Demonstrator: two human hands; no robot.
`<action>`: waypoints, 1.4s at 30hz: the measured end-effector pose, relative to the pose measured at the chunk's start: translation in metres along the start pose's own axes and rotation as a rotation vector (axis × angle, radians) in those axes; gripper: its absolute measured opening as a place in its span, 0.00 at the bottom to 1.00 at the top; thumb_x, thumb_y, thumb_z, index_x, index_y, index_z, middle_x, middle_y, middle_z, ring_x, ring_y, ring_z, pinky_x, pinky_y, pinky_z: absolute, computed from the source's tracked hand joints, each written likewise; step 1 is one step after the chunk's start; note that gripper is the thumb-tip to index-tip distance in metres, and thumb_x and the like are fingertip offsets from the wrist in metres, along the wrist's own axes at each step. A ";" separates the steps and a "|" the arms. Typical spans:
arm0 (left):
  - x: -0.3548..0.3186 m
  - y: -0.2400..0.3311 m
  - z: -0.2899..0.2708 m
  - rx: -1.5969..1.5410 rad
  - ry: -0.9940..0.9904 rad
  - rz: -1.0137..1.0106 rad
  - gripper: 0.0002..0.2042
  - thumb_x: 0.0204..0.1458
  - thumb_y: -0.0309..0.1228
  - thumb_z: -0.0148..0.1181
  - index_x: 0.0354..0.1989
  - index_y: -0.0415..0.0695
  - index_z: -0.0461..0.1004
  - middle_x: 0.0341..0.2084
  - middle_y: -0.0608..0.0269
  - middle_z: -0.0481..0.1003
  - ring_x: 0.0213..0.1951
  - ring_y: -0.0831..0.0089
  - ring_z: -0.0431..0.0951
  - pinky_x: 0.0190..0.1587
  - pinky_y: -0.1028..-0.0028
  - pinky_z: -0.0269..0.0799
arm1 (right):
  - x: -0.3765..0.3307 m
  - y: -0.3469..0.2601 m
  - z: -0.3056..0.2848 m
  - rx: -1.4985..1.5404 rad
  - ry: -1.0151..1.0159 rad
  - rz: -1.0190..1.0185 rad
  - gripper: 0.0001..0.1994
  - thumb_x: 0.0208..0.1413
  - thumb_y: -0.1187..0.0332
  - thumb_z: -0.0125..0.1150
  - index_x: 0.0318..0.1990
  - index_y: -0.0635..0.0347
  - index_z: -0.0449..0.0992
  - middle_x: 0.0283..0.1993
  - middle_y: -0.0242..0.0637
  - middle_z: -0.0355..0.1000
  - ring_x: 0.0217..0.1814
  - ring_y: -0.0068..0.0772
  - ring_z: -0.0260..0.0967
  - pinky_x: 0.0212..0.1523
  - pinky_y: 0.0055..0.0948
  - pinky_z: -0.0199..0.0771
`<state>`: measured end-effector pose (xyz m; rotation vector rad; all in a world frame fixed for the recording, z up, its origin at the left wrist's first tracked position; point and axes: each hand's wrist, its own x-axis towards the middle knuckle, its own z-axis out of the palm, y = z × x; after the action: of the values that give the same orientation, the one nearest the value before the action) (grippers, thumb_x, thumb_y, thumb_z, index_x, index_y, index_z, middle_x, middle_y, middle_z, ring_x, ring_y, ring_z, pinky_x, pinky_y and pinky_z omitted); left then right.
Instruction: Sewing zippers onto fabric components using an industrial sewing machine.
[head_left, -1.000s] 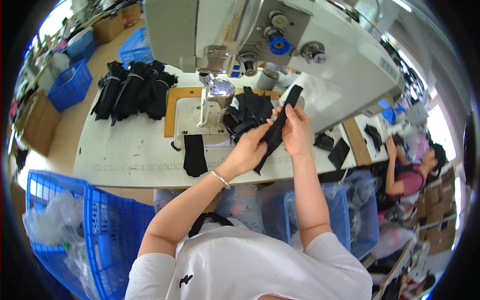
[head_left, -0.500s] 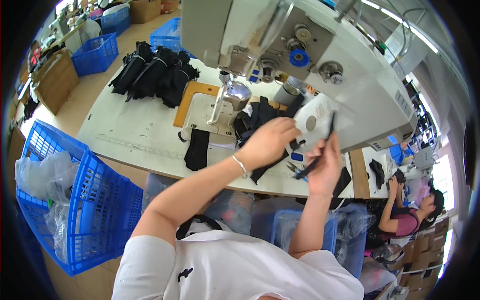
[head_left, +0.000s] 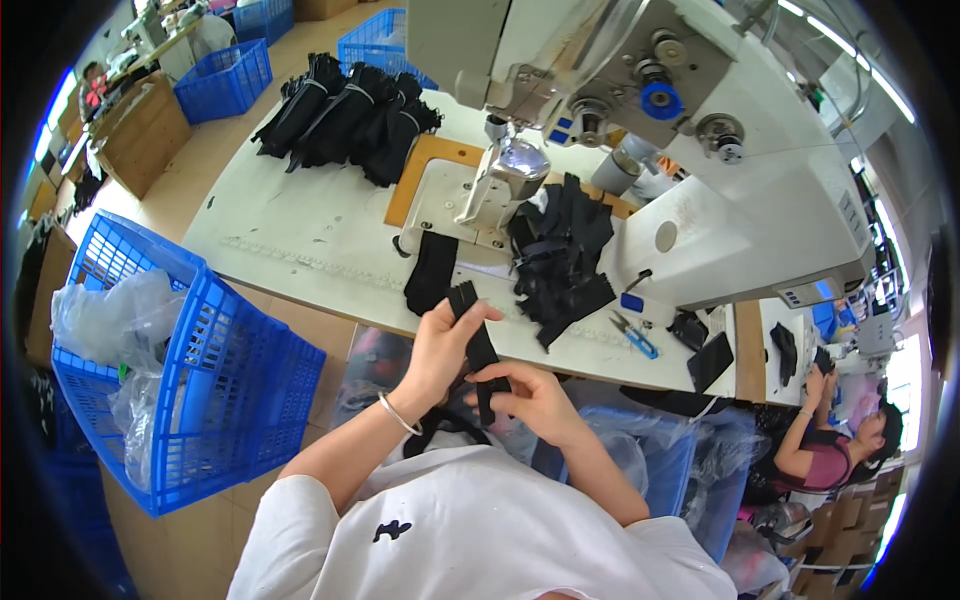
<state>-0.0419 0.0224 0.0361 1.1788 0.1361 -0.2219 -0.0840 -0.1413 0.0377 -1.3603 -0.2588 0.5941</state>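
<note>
We saw the black strap [head_left: 478, 345] pinched between both hands, left hand [head_left: 440, 345] gripping its top at eleven o'clock, right hand [head_left: 530, 395] clasping its lower end at five o'clock, table [head_left: 300, 240] beyond.

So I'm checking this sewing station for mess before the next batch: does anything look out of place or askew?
Mostly tidy. The loose black fabric pieces lie in a jumbled heap beside the white sewing machine, unlike the neatly tied black bundles. Both hands, left hand and right hand, hold one black fabric strip normally.
</note>
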 end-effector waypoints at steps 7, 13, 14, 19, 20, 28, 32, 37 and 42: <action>0.008 0.008 -0.026 0.237 -0.172 -0.038 0.14 0.60 0.38 0.52 0.32 0.40 0.78 0.15 0.77 0.66 0.18 0.88 0.61 0.20 0.83 0.55 | 0.008 0.014 0.009 -0.148 0.277 -0.022 0.06 0.55 0.75 0.56 0.35 0.66 0.79 0.40 0.35 0.76 0.30 0.21 0.69 0.32 0.16 0.65; 0.049 0.037 -0.053 0.408 -0.016 0.177 0.14 0.58 0.36 0.53 0.27 0.37 0.76 0.15 0.71 0.67 0.18 0.84 0.62 0.20 0.76 0.58 | 0.021 0.008 0.042 -0.378 0.442 -0.263 0.05 0.51 0.77 0.57 0.29 0.62 0.80 0.28 0.32 0.68 0.26 0.25 0.64 0.29 0.22 0.63; 0.056 0.045 -0.057 0.482 -0.122 0.163 0.14 0.58 0.38 0.54 0.31 0.37 0.75 0.14 0.66 0.66 0.17 0.77 0.63 0.22 0.75 0.60 | 0.023 0.008 0.034 -0.319 0.442 -0.211 0.05 0.51 0.77 0.58 0.29 0.63 0.80 0.28 0.32 0.67 0.26 0.22 0.64 0.28 0.21 0.63; 0.061 0.029 -0.068 1.017 0.078 0.611 0.15 0.51 0.40 0.60 0.37 0.40 0.69 0.23 0.55 0.68 0.22 0.58 0.68 0.28 0.66 0.67 | 0.044 -0.006 0.018 -0.127 0.562 -0.123 0.14 0.53 0.77 0.57 0.48 0.63 0.75 0.32 0.30 0.67 0.28 0.17 0.65 0.30 0.17 0.66; 0.062 0.023 -0.069 1.015 0.071 0.606 0.15 0.51 0.40 0.60 0.37 0.40 0.69 0.23 0.55 0.68 0.22 0.58 0.68 0.28 0.66 0.67 | 0.045 -0.004 0.018 -0.126 0.569 -0.119 0.14 0.53 0.77 0.57 0.48 0.63 0.75 0.32 0.30 0.67 0.28 0.17 0.65 0.30 0.17 0.66; 0.067 0.007 -0.073 1.272 0.251 0.759 0.10 0.47 0.33 0.63 0.38 0.46 0.74 0.27 0.62 0.72 0.25 0.59 0.74 0.26 0.64 0.69 | 0.040 0.025 0.017 0.062 0.645 -0.050 0.06 0.51 0.75 0.63 0.35 0.67 0.73 0.27 0.35 0.72 0.27 0.22 0.71 0.29 0.20 0.72; 0.066 0.003 -0.072 1.290 0.243 0.851 0.09 0.45 0.32 0.64 0.34 0.47 0.74 0.27 0.64 0.71 0.23 0.63 0.73 0.26 0.67 0.69 | 0.027 0.026 0.011 0.095 0.704 -0.007 0.06 0.52 0.75 0.62 0.36 0.68 0.74 0.28 0.36 0.73 0.26 0.24 0.73 0.27 0.20 0.72; 0.070 0.000 -0.078 0.847 0.225 0.816 0.06 0.49 0.29 0.63 0.31 0.42 0.73 0.22 0.67 0.71 0.20 0.74 0.72 0.22 0.76 0.66 | 0.026 0.019 0.009 0.051 0.632 0.011 0.06 0.52 0.75 0.62 0.35 0.68 0.74 0.27 0.34 0.73 0.27 0.22 0.72 0.27 0.18 0.71; 0.058 0.039 -0.079 0.052 0.059 0.125 0.07 0.54 0.29 0.59 0.32 0.38 0.70 0.18 0.67 0.70 0.15 0.77 0.69 0.19 0.81 0.62 | 0.058 -0.014 0.006 -0.298 0.578 -0.103 0.05 0.51 0.74 0.63 0.31 0.67 0.75 0.25 0.28 0.70 0.28 0.15 0.66 0.30 0.17 0.66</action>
<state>0.0246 0.1038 0.0285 1.2413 0.1089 -0.0808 -0.0359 -0.1062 0.0436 -1.7328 0.0567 0.0586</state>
